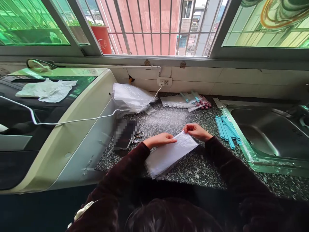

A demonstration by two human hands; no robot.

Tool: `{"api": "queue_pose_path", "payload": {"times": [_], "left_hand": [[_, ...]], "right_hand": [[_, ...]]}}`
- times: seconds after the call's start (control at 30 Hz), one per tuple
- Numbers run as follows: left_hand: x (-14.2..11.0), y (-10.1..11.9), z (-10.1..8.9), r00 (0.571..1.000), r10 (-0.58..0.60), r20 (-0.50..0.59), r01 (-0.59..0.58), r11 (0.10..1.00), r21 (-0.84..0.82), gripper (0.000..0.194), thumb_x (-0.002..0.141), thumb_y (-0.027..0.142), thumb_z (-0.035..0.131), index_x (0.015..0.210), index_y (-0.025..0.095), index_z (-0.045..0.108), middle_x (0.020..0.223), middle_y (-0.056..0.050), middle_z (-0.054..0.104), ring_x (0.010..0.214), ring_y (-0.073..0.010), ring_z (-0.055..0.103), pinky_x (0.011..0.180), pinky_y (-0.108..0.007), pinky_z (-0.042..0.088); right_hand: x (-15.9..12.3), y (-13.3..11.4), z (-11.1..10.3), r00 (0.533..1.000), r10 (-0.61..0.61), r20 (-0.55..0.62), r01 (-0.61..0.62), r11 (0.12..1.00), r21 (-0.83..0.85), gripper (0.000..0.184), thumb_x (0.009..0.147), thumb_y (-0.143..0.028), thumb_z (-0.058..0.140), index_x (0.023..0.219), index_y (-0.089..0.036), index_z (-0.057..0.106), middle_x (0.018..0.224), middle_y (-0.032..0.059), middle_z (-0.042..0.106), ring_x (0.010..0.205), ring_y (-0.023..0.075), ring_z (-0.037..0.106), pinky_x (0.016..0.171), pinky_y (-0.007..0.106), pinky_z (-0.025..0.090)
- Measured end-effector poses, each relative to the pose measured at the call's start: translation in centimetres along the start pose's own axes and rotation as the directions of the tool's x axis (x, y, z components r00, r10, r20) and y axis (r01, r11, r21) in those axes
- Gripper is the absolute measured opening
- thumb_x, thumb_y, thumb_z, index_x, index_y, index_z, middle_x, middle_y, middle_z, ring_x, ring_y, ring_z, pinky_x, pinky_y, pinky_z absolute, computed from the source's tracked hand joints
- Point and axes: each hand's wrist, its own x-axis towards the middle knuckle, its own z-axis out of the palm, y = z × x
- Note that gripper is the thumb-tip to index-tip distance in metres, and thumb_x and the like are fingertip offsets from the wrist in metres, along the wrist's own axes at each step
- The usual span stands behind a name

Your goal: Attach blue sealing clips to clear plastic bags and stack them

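Note:
Low over the speckled countertop, both hands grip a stack of thin, whitish plastic bags (170, 158). My left hand (161, 140) is closed on its upper left edge, thumb lying on top. At the far corner, my right hand (196, 131) pinches the bags between thumb and fingers. Several light-blue flat strips (225, 128) lie in a loose heap to the right of my right hand. Farther back, flat clear bags (177, 100) are spread out, with blue and pink strips at their right end. A larger pile of plastic bags (135, 96) rests near the wall.
A washing machine (89, 112) with a white cloth (51, 90) on it stands at the left. A phone (126, 133) lies on the counter beside it. A white cable (79, 121) runs toward the wall socket (164, 82). The steel sink (265, 129) is at the right.

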Motion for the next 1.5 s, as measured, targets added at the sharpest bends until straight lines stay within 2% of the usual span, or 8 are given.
{"api": "queue_pose_path", "payload": {"times": [0.27,0.4,0.63,0.77,0.97,1.07,1.2,1.5], "left_hand": [[0.6,-1.0,1.1,0.961,-0.01,-0.276,-0.032,0.989,-0.147,0.027,0.066,0.04,0.056,0.06,0.014,0.054,0.052,0.004,0.046,0.049,-0.0085,0.039,0.047,-0.021,0.027],[0.5,-1.7,1.4,0.91,0.043,-0.412,-0.109,0.984,-0.139,0.032,0.067,0.044,0.052,0.06,0.014,0.054,0.054,0.003,0.046,0.051,-0.0091,0.039,0.048,-0.021,0.027],[0.2,-1.4,1.3,0.915,0.091,-0.393,-0.184,0.961,-0.206,0.043,0.065,0.053,0.057,0.075,0.011,0.061,0.064,0.0,0.056,0.058,-0.0113,0.046,0.054,-0.022,0.034],[0.3,-1.2,1.2,0.859,0.087,-0.505,-0.251,0.931,-0.266,0.041,0.065,0.053,0.059,0.071,0.012,0.06,0.064,0.0,0.055,0.059,-0.0112,0.046,0.055,-0.022,0.034],[0.3,-1.4,1.3,0.767,0.076,-0.637,-0.354,0.878,-0.323,0.041,0.064,0.054,0.06,0.065,0.013,0.058,0.06,0.001,0.053,0.057,-0.0095,0.043,0.054,-0.021,0.034],[0.0,-1.3,1.3,0.854,0.058,-0.517,-0.309,0.857,-0.413,0.047,0.062,0.057,0.063,0.072,0.012,0.061,0.064,-0.001,0.058,0.057,-0.0104,0.047,0.055,-0.022,0.036],[-0.2,-1.5,1.4,0.985,0.004,-0.174,-0.088,0.876,-0.473,0.046,0.055,0.051,0.072,0.071,0.008,0.066,0.067,-0.007,0.064,0.059,-0.0145,0.055,0.057,-0.025,0.041],[0.5,-2.3,1.9,0.96,-0.037,-0.279,-0.053,0.951,-0.305,0.032,0.058,0.041,0.071,0.063,0.01,0.066,0.059,-0.004,0.064,0.055,-0.0151,0.055,0.052,-0.025,0.039]], "right_hand": [[0.7,0.7,0.2,0.99,0.058,-0.13,-0.062,0.998,-0.027,0.044,0.069,-0.052,0.057,0.095,-0.017,0.059,0.067,-0.0017,0.054,0.057,0.0099,0.043,0.053,0.024,0.03],[0.5,0.5,-0.3,0.994,0.094,-0.058,-0.099,0.991,-0.089,0.047,0.061,-0.054,0.065,0.085,-0.014,0.06,0.074,0.0015,0.059,0.067,0.0129,0.049,0.061,0.026,0.034],[0.1,0.0,0.3,0.992,0.075,-0.098,-0.089,0.986,-0.144,0.039,0.06,-0.051,0.067,0.065,-0.014,0.055,0.061,-0.0034,0.05,0.059,0.0088,0.043,0.057,0.024,0.032],[0.0,-0.5,1.7,0.996,0.084,-0.022,-0.087,0.987,-0.136,0.039,0.06,-0.051,0.068,0.065,-0.014,0.055,0.062,-0.003,0.051,0.059,0.0088,0.043,0.057,0.023,0.032],[0.2,-0.5,3.4,0.991,0.085,-0.104,-0.09,0.995,-0.05,0.042,0.059,-0.054,0.068,0.066,-0.015,0.054,0.059,-0.0038,0.048,0.056,0.0084,0.041,0.054,0.022,0.029],[0.1,-0.5,3.1,0.978,0.046,-0.205,-0.054,0.998,-0.035,0.041,0.059,-0.052,0.069,0.061,-0.016,0.051,0.058,-0.0036,0.047,0.057,0.0087,0.041,0.054,0.023,0.03],[-0.2,-0.8,2.0,0.92,-0.061,-0.387,0.048,0.998,-0.044,0.037,0.06,-0.051,0.068,0.064,-0.017,0.053,0.06,-0.003,0.048,0.058,0.0094,0.04,0.055,0.024,0.032],[-0.5,-0.8,1.6,0.886,-0.133,-0.443,0.107,0.991,-0.084,0.043,0.058,-0.058,0.068,0.065,-0.018,0.053,0.058,-0.0034,0.044,0.055,0.009,0.035,0.053,0.024,0.032]]}}
